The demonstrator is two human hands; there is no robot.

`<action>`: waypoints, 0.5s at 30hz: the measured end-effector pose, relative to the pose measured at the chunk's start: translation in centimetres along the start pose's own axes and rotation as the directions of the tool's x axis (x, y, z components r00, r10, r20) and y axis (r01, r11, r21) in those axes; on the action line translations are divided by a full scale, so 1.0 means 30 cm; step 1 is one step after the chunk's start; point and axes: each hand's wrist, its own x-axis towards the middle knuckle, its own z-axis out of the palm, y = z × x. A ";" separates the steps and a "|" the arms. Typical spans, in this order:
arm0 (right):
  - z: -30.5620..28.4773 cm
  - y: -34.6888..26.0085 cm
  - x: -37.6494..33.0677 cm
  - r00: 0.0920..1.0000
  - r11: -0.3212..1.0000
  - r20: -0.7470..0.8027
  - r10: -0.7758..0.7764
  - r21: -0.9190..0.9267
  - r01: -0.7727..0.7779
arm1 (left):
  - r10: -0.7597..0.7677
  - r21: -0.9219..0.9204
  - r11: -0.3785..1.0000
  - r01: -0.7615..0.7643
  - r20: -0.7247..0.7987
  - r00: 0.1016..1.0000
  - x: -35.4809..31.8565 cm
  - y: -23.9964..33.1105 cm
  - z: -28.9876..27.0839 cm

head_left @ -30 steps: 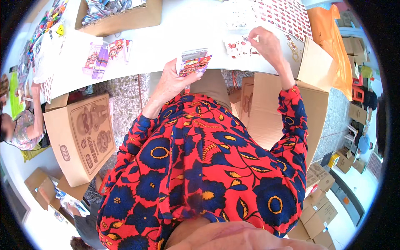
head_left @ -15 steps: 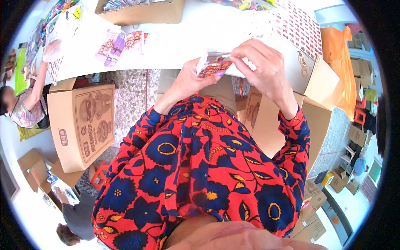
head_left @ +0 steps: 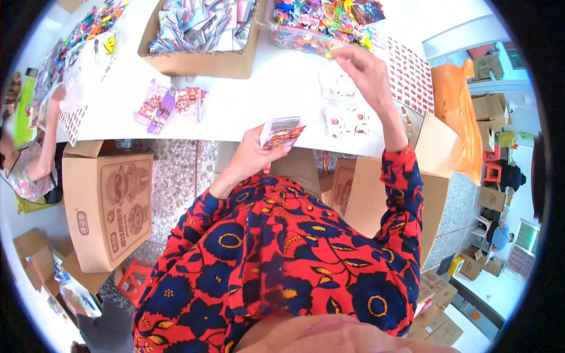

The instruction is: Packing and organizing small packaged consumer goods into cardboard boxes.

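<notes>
A small printed packet point(head_left: 281, 133) is gripped in the left hand point(head_left: 254, 154), while the right hand point(head_left: 368, 70), fingers pinched, is stretched to the far bag of colourful toys point(head_left: 321, 26) on the worktop point(head_left: 247, 100).

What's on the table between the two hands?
In the head view, small sticker sheets lie on the white table between the left hand, holding a packet, and the right hand.

Cut off by the top edge: the cardboard box point(head_left: 200, 56) of packets and the heap of bright toys point(head_left: 321, 20). Too small to tell: whatever the right hand point(head_left: 365, 67) pinches at its fingers point(head_left: 336, 54). Hidden behind the left hand point(head_left: 253, 156): the lower end of the small printed pack point(head_left: 281, 132).
</notes>
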 end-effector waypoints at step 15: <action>0.073 0.597 0.405 0.977 0.665 0.177 0.118 -0.745 0.054 | -0.119 -0.096 0.989 0.113 -0.058 0.991 0.041 0.028 -0.097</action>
